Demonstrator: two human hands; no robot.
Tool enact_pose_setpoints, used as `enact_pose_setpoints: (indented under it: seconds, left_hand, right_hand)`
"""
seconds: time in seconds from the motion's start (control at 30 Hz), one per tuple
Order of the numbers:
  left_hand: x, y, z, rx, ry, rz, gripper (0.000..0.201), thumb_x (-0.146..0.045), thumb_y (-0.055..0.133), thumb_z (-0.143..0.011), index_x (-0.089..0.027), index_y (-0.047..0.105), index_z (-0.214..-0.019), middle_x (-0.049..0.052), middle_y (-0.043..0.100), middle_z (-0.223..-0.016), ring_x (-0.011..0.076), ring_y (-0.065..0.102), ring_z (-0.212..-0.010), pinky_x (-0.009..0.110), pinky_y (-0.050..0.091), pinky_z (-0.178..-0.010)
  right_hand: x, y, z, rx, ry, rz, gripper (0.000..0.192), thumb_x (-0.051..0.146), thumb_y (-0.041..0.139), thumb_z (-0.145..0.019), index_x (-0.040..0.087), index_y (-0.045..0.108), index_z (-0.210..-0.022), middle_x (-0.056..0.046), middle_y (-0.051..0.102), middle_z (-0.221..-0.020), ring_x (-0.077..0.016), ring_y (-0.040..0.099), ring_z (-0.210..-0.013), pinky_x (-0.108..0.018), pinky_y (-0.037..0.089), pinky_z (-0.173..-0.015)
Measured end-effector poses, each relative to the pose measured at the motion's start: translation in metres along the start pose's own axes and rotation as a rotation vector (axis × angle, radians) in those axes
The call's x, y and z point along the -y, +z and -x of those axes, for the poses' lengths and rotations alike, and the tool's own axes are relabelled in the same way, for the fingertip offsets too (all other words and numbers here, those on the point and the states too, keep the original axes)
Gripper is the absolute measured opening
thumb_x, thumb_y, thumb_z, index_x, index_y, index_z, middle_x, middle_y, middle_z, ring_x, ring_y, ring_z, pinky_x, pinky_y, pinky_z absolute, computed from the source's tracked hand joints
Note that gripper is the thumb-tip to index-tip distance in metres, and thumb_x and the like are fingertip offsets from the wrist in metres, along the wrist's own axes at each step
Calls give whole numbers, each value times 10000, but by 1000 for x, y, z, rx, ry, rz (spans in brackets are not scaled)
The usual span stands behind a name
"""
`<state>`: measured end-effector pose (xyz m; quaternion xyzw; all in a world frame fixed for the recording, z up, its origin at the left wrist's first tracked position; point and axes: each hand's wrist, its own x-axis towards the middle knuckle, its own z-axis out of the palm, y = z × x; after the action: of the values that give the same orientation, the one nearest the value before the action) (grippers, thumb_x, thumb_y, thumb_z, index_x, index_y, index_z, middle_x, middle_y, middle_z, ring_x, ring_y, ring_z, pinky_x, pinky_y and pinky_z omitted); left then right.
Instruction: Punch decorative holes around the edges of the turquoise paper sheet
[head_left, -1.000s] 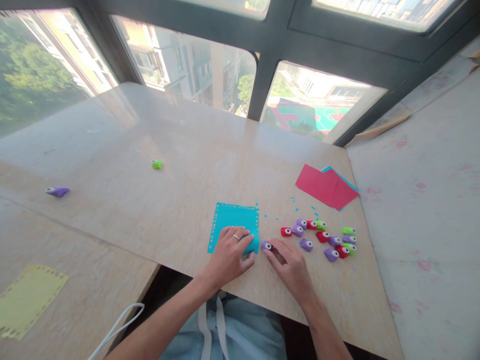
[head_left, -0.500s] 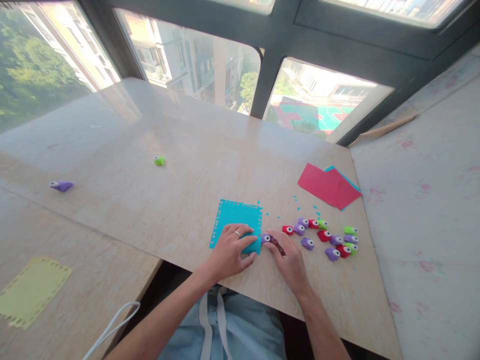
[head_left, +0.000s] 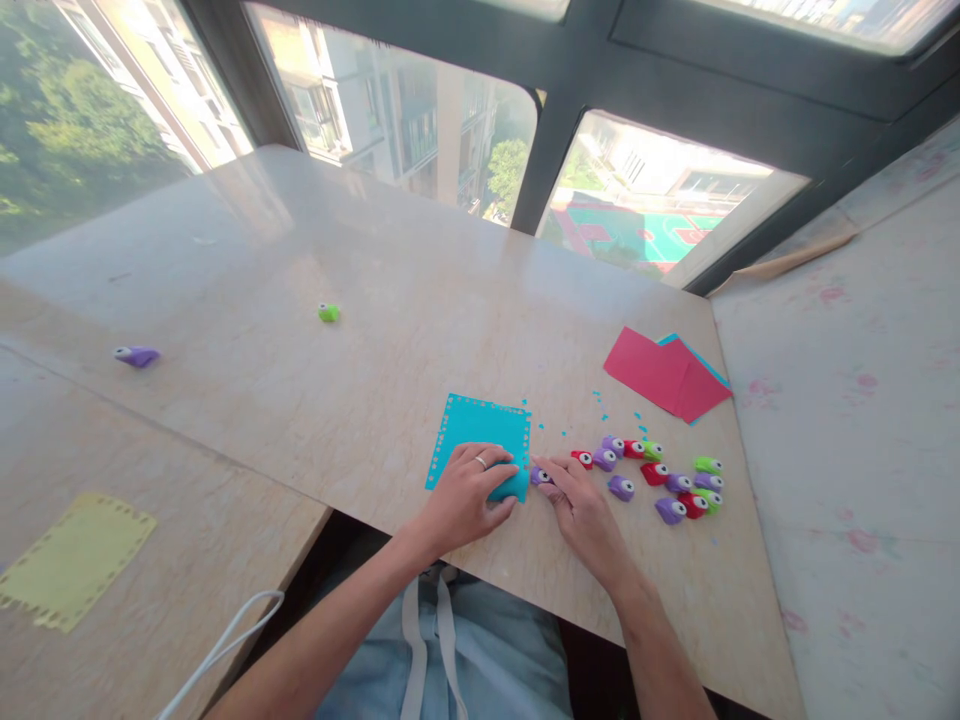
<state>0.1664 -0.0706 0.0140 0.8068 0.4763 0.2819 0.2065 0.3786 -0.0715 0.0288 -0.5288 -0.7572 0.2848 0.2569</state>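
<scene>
A blue sheet of paper (head_left: 484,425) with small holes punched along its left, top and right borders lies on the table near its front edge. My left hand (head_left: 471,500), a ring on one finger, rests open on the paper's lower right part, fingers spread and covering that portion. At the paper's right edge, my right hand (head_left: 583,510) is closed on a small purple paper punch (head_left: 539,477), with fingers over its top. Whether the paper sits inside its slot is too small to tell. Right of this hand, a purple punch (head_left: 621,488) and a red punch (head_left: 581,459) stand closest.
Several more red, purple and green punches (head_left: 679,482) cluster at right. Blue paper bits (head_left: 600,405) are scattered behind them, near red sheets (head_left: 649,370). A green punch (head_left: 328,313) and a purple punch (head_left: 137,356) stand far left. A yellow punched sheet (head_left: 79,560) and white cable (head_left: 225,640) lie front left.
My right fingers have shifted from the side of the purple punch to over its top. The left hand stays on the blue paper. The camera view has moved slightly.
</scene>
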Motion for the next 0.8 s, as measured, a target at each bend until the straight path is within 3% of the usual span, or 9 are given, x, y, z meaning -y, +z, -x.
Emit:
enact_pose_setpoints:
  seconds: [0.23, 0.57, 0.8]
  left_hand:
    - [1, 1, 1, 0, -3, 12, 292, -343, 643, -848, -262, 659, -1128, 46, 649, -1227, 208, 553, -1176, 399, 409, -1005]
    - [3, 4, 1, 9, -10, 31, 282, -344, 640, -843, -267, 654, -1114, 36, 646, -1236, 215, 551, -1182, 406, 398, -1004]
    - [3, 5, 1, 3, -8, 34, 289, -332, 660, -825, -267, 651, -1107, 33, 654, -1213, 210, 553, -1184, 404, 401, -1003]
  right_hand:
    - [-3, -2, 2, 18, 20, -15, 415, 130, 417, -927, 260, 652, -1244, -76, 612, -1116, -177, 626, -1041, -300, 534, -882]
    - [-11, -3, 3, -49, 15, -26, 289, 201, 467, -945, 227, 688, -1129, -82, 664, -1114, -205, 632, -1047, -353, 522, -913]
    - [-14, 1, 3, -90, -2, -23, 318, 216, 455, -951, 231, 687, -1168, -82, 680, -1103, -210, 636, -1052, -358, 536, -902]
